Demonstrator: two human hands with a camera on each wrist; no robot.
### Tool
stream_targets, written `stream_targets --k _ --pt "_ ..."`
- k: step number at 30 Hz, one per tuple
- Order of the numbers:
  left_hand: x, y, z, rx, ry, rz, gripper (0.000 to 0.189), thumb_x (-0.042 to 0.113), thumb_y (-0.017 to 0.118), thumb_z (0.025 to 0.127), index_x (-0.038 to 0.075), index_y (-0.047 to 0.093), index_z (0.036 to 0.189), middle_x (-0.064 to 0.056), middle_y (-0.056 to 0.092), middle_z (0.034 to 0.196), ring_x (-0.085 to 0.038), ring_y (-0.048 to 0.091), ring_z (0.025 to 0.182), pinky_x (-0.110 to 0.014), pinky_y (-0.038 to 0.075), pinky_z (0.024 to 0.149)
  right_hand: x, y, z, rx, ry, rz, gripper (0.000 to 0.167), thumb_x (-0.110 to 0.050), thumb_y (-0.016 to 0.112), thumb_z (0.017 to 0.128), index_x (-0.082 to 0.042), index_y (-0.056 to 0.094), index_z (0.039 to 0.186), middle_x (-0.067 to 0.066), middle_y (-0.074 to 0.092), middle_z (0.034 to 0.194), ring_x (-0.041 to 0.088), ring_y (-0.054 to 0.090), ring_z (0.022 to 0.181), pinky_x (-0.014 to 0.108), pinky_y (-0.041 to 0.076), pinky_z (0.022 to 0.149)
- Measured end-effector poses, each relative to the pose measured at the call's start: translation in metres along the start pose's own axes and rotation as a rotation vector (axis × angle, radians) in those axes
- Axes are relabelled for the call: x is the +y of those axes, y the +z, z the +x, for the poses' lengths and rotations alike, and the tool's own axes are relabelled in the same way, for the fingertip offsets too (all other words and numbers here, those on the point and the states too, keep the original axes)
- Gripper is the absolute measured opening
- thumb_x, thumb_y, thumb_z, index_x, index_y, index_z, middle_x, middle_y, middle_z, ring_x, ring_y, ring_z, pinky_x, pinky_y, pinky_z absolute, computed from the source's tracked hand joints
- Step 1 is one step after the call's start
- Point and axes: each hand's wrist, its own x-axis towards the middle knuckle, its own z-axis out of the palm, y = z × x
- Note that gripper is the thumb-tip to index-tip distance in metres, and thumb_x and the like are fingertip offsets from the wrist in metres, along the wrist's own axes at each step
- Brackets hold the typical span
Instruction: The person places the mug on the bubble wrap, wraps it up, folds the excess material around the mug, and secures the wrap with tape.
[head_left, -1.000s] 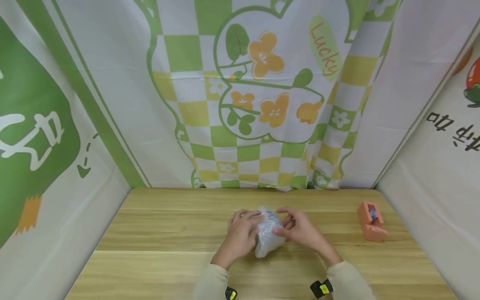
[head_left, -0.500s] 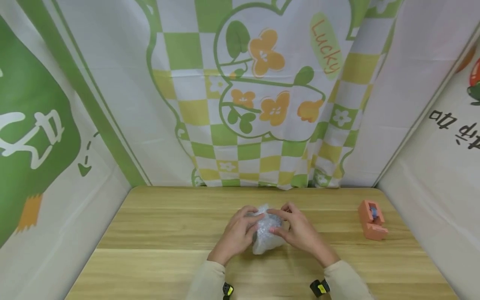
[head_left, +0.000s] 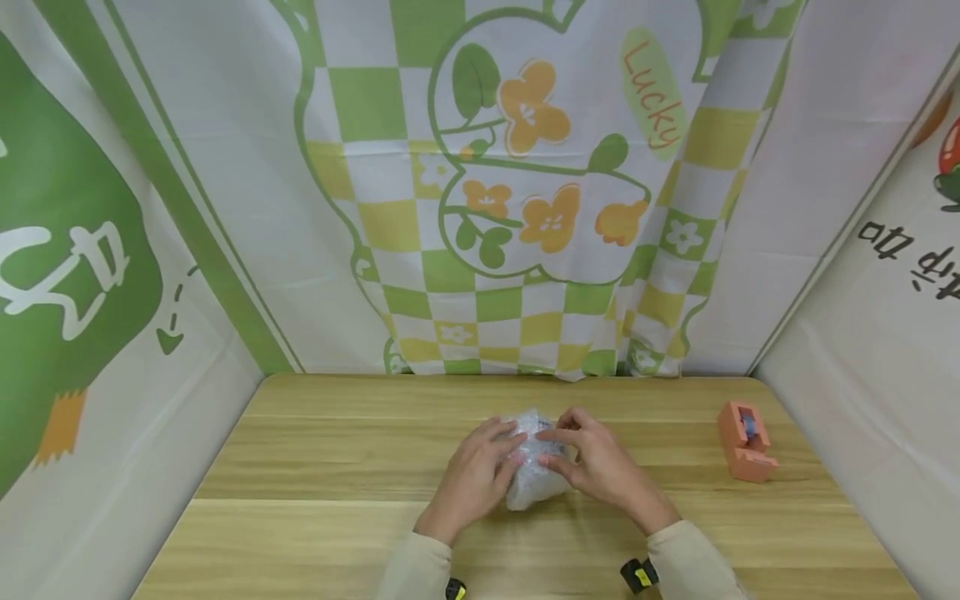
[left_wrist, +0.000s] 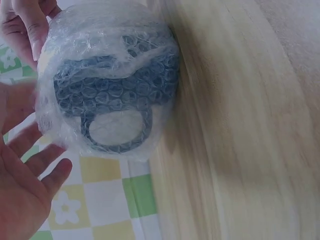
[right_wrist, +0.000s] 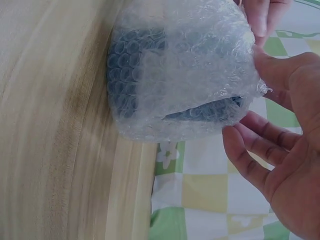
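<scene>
A dark blue mug wrapped in clear bubble wrap (head_left: 531,490) sits on the wooden table between both hands. Through the plastic in the left wrist view, the mug's loop handle (left_wrist: 145,125) shows. My left hand (head_left: 471,477) holds the bundle's left side, thumb and fingertips on the wrap, several fingers spread. From the right, my right hand (head_left: 606,468) grips the wrap with thumb and index finger near the top. A loose, overlapping flap of the bubble wrap (right_wrist: 195,85) lies across the mug in the right wrist view, leaving a narrow gap beneath its edge.
An orange tape dispenser (head_left: 742,462) with a bluish roll stands at the right end of the table (head_left: 322,467). A checkered, flowered cloth (head_left: 495,308) hangs behind the table's back edge, with printed curtains on both sides.
The right hand's index finger has come in from the bundle's right edge to its top. The wrapped mug has shifted slightly left, and the left hand stays on its side.
</scene>
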Motion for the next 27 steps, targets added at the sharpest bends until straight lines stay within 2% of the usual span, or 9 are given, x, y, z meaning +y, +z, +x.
stream_targets --k 5,11,16,21,24,27 --pt "0.002 0.002 -0.004 -0.011 0.012 0.028 0.044 0.032 0.071 0.095 0.004 0.069 0.129 -0.014 0.059 0.141 -0.037 0.047 0.138 -0.052 0.039 0.113 0.001 -0.002 -0.001 0.001 -0.010 0.000 0.035 -0.028 0.078 0.090 -0.013 0.075 0.122 0.002 0.057 0.108 0.014 0.056 0.075 0.022 0.050 0.063" --pt "0.003 0.005 -0.003 0.000 0.003 0.020 0.041 0.029 0.071 0.095 0.003 0.070 0.127 -0.014 0.059 0.142 -0.036 0.046 0.139 -0.050 0.038 0.113 0.001 -0.003 0.000 0.013 -0.003 0.039 0.030 -0.025 0.077 0.092 -0.015 0.076 0.120 -0.001 0.059 0.108 0.016 0.059 0.087 0.031 0.053 0.071" --pt "0.001 0.005 -0.005 0.010 -0.003 -0.030 0.044 0.026 0.071 0.095 0.002 0.066 0.132 -0.015 0.058 0.142 -0.036 0.045 0.139 -0.050 0.038 0.113 -0.001 0.000 0.005 0.050 -0.019 0.012 0.021 -0.020 0.080 0.089 -0.013 0.080 0.109 -0.002 0.060 0.101 0.015 0.059 0.085 0.029 0.052 0.070" --pt "-0.001 0.007 -0.008 0.003 -0.039 -0.066 0.060 0.035 0.068 0.098 0.000 0.054 0.144 -0.018 0.047 0.152 -0.035 0.044 0.140 -0.050 0.040 0.112 -0.001 0.004 0.008 0.067 -0.014 -0.011 0.017 -0.017 0.083 0.086 -0.013 0.082 0.102 -0.003 0.059 0.096 0.014 0.056 0.080 0.027 0.050 0.066" --pt "-0.002 0.010 -0.009 0.019 -0.032 -0.052 0.058 0.038 0.066 0.098 -0.001 0.057 0.141 -0.018 0.046 0.152 -0.036 0.042 0.141 -0.051 0.038 0.113 -0.002 0.005 0.008 0.061 0.003 -0.009 0.016 -0.017 0.082 0.087 -0.013 0.082 0.102 -0.003 0.060 0.096 0.012 0.055 0.080 0.026 0.050 0.066" --pt "-0.004 0.011 -0.007 0.038 -0.012 -0.033 0.053 0.036 0.068 0.097 -0.001 0.062 0.136 -0.017 0.052 0.148 -0.038 0.041 0.141 -0.052 0.034 0.116 -0.002 0.005 0.007 0.060 0.007 -0.011 0.017 -0.017 0.081 0.088 -0.012 0.081 0.104 -0.002 0.060 0.097 0.012 0.056 0.081 0.027 0.050 0.066"
